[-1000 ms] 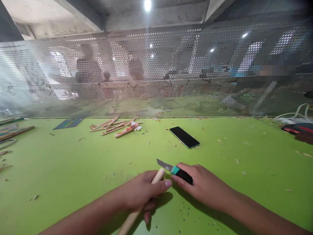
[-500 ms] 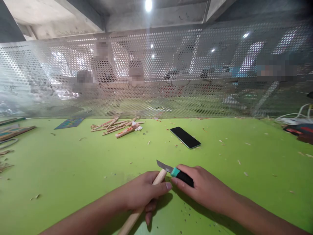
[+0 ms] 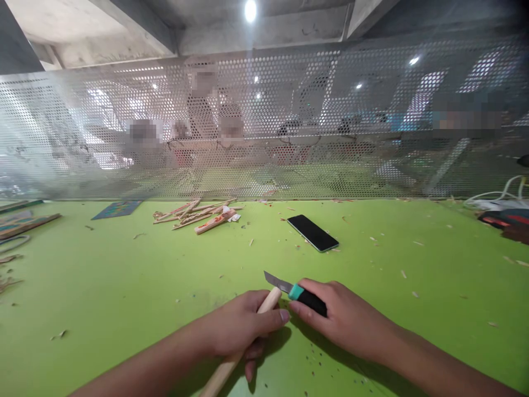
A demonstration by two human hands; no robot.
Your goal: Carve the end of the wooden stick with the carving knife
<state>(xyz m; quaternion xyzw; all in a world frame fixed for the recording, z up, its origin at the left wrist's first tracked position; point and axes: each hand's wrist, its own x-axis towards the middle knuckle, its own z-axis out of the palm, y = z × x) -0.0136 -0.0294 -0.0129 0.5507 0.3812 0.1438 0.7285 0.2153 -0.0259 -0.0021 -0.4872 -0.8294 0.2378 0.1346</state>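
My left hand (image 3: 243, 324) is wrapped round a pale wooden stick (image 3: 225, 373), with the thumb along its upper part. The stick slants up to the right, and its lower end runs out of the picture. In my right hand (image 3: 339, 309) is a utility knife (image 3: 311, 300) with a black and teal handle. Its bare blade points up and left, just behind the stick's rounded tip; whether the two touch I cannot tell. Part of the handle is hidden in my right palm.
Beyond my hands a smartphone (image 3: 313, 232) lies on the green table (image 3: 124, 286). Wood pieces (image 3: 198, 214) are piled near the perforated screen (image 3: 264, 165). Shavings are scattered about. White cables (image 3: 502, 196) lie at the right edge, and boards (image 3: 31, 225) at the left. Blurred people are behind the screen.
My hands, the stick and the knife hold almost the same position. Behind the screen, a standing person has shifted to the right.
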